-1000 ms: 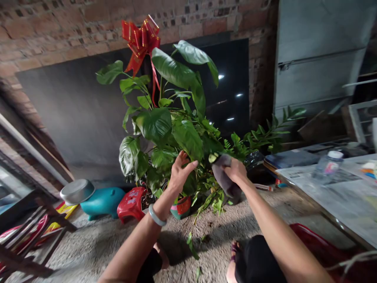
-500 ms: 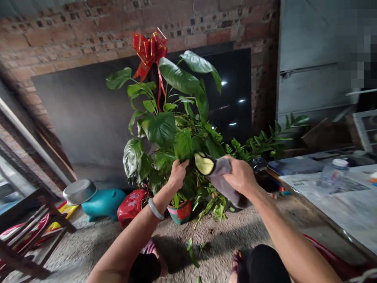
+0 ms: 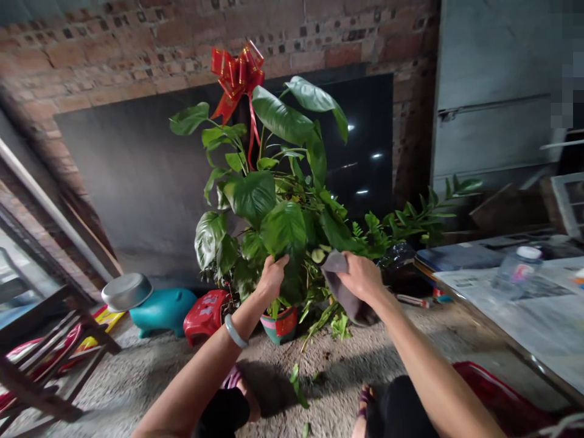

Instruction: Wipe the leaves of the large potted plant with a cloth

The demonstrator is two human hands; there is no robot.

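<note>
A leafy potted plant [image 3: 250,196] stands in front of me in a green, red and pink pot [image 3: 279,325]. My left hand [image 3: 272,277] is closed, pinching the lower tip of a broad green leaf [image 3: 285,229]. To its right, my right hand [image 3: 362,277] grips a grey cloth [image 3: 349,298] with a dark edge and a yellowish patch. The cloth hangs down beside the leaves; whether it touches one I cannot tell. A red ribbon bow [image 3: 238,76] sits at the top of the plant.
A teal animal-shaped stool [image 3: 163,310] bears a metal bowl [image 3: 128,292], with a red plastic stool [image 3: 207,316] beside it. At right a table [image 3: 515,328] holds newspaper and a plastic bottle [image 3: 520,271]. A wooden chair [image 3: 50,359] stands left. Cut leaves [image 3: 297,386] lie on the floor.
My right hand with the cloth has shifted slightly left and down, and the cloth's yellow part shows less. The leaf at my left hand now faces me more broadly.
</note>
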